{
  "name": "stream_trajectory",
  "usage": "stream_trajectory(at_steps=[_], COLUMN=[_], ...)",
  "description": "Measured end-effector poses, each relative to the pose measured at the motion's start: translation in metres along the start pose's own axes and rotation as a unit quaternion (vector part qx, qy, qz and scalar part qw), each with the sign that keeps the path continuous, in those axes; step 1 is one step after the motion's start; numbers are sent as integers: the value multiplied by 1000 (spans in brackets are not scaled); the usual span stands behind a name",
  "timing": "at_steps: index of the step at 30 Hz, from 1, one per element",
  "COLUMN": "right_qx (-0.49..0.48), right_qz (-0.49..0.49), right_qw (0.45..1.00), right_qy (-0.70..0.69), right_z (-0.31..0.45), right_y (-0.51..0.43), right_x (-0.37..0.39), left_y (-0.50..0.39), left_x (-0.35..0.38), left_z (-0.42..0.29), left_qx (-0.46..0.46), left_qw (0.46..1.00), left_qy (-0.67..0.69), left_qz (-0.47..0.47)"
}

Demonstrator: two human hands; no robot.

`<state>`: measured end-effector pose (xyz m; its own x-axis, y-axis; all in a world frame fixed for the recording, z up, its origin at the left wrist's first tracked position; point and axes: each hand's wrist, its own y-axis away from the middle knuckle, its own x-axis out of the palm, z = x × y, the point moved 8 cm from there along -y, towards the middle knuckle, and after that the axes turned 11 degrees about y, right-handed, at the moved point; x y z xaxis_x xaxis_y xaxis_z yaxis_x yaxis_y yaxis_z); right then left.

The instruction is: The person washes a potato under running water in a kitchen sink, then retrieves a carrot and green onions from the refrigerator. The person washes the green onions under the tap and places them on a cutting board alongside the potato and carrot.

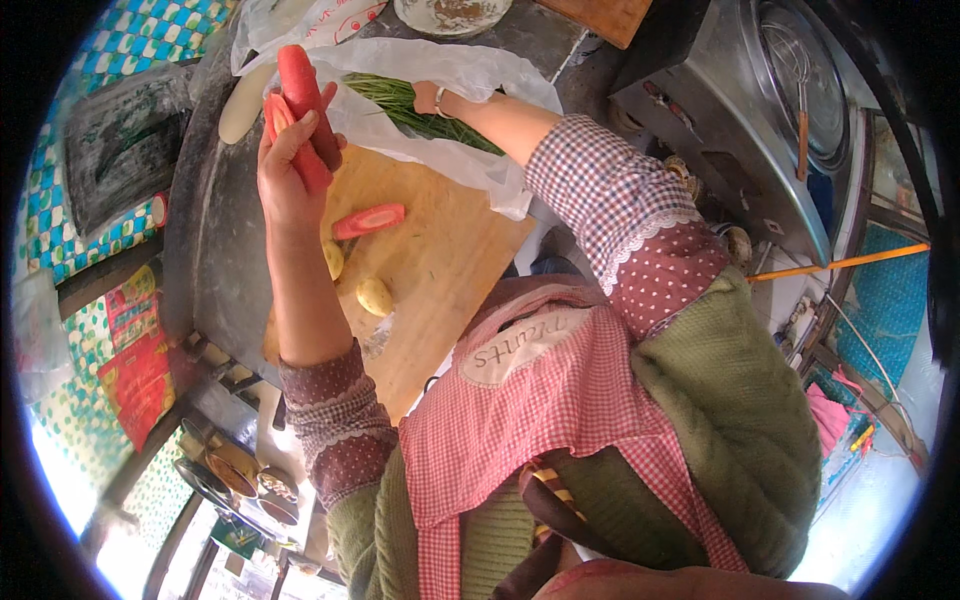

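Observation:
My left hand (289, 169) is raised over the cutting board's far left, closed around red-orange carrot pieces (301, 79). One of these shows a cut face. At the top, my right hand (426, 97), with a bangle at its wrist, reaches onto a bunch of long thin green leaves, perhaps chives (386, 97), in an open clear plastic bag (480, 64). Its fingers are hidden, so their grip cannot be made out. On the wooden cutting board (442, 247) lie a cut carrot piece (369, 221), a potato (374, 296) and another potato (332, 259) partly behind my left forearm.
A pale long vegetable, possibly a daikon (246, 106), lies beyond my left hand. A whitish-coated bowl (452, 13) stands at the top edge. A whisk (802, 105) rests on a round metal lid at the right. Several pans (229, 472) are at the lower left.

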<state>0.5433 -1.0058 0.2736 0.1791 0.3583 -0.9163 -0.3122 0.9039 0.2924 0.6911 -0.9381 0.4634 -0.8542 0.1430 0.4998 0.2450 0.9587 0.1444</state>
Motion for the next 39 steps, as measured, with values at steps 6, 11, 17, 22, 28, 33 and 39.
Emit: stream_trajectory(at_steps=[6, 11, 17, 22, 28, 33, 39], right_qx=[-9, 60, 40, 6, 8, 17, 20], right_qz=[27, -163, 87, 100, 16, 9, 42], right_qw=[999, 979, 994, 986, 997, 995, 984], right_qy=[21, 104, -59, -131, -71, -100, -170], right_z=[10, 30, 13, -4, 14, -10, -27], right_y=[11, 34, 17, 5, 2, 11, 8], right_x=[-18, -46, -26, -37, -23, -30, -32], left_y=[2, -1, 3, 10, 15, 22, 25], left_x=[-8, -8, -12, -10, -6, -12, -16], left_z=[0, 5, 4, 1, 0, -6, -2], left_qx=[19, -2, -13, -2, -1, 12, 4], left_qw=[1000, 1000, 1000, 1000, 999, 999, 999], left_qy=[19, 4, 13, 5, -46, -43, -37], left_qz=[2, 11, -5, -2, -11, -13, -21])
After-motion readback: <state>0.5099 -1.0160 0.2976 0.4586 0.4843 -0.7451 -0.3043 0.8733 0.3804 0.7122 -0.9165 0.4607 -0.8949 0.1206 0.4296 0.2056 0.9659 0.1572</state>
